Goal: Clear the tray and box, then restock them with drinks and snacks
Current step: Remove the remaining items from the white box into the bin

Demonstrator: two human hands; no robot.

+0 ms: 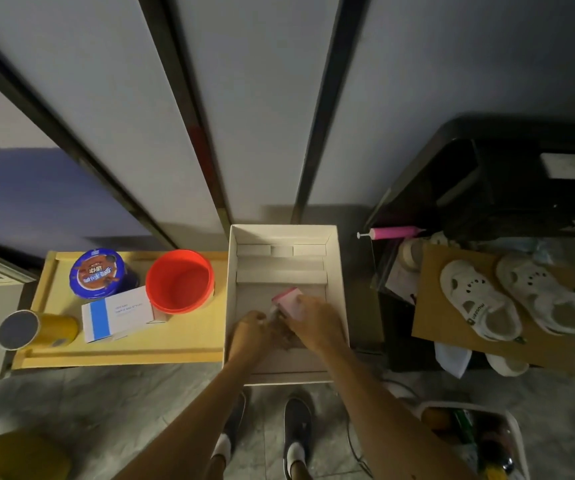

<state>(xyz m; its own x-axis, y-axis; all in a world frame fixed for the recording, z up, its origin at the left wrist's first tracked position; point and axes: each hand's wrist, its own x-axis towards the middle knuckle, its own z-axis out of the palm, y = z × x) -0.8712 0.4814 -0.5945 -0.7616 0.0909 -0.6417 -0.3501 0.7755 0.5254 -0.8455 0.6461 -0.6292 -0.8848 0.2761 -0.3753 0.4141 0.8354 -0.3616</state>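
A white cardboard box stands open on the floor in front of me. Both my hands reach into it. My right hand grips a small pink and white carton. My left hand is closed on something small and blurred next to it; I cannot tell what. Left of the box lies a yellow wooden tray. On it sit a blue round cookie tin, an empty red bucket, a white and blue carton and a yellow can lying on its side.
A white basket with bottles and packets stands at the lower right. A brown cardboard sheet carrying two white sandals lies to the right, under a dark shelf. A pink pump lies behind. My feet stand just before the box.
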